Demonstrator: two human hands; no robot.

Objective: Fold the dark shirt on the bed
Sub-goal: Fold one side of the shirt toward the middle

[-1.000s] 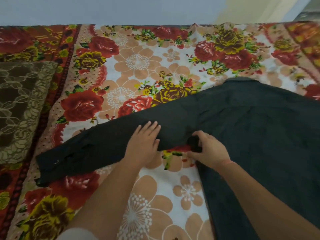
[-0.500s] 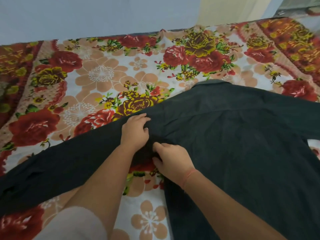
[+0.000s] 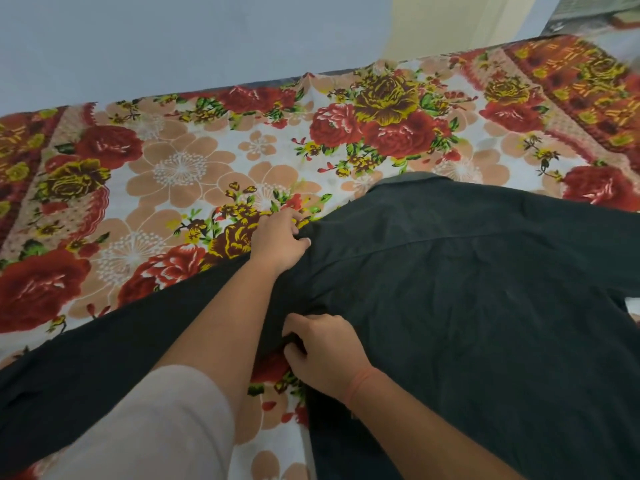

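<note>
Bed (image 3: 180,174) with a floral sheet stood against a pale blue wall (image 3: 173,39). Dark shirt (image 3: 467,306) lay spread on it. Fingers of left hand (image 3: 277,240) and right hand (image 3: 329,355) pinched its fabric.

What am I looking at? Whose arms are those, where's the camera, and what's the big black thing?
There is no machine here. A person wears a camera on their head, so you see their own two arms as if through their eyes. Below is a flowery bedsheet. The black thing is a dark shirt spread on it, with one long sleeve stretching left. The left hand pinches the shirt near the shoulder. The right hand grips it by the underarm. The person wants to fold it.
</note>
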